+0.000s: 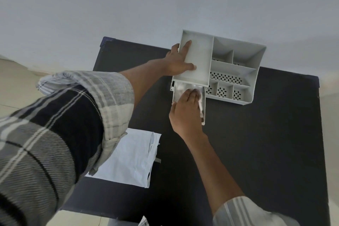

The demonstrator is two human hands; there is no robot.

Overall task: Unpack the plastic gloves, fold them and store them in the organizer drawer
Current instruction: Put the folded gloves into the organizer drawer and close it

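A white plastic organizer (236,71) with several compartments stands at the far side of the black table (256,143). Its drawer (175,97) is pulled out toward me at the organizer's left front. Clear folded plastic gloves (183,86) lie inside the drawer. My right hand (187,112) lies flat over the drawer, fingers pressing down on the gloves. My left hand (178,60) grips the organizer's left edge, thumb and a finger reaching into its large tray. A white packaging bag (132,159) lies on the table near me, partly under my left sleeve.
A pale wall rises directly behind the table. Light floor tiles show to the left and below the table's near edge. My plaid left sleeve (55,134) covers much of the lower left view.
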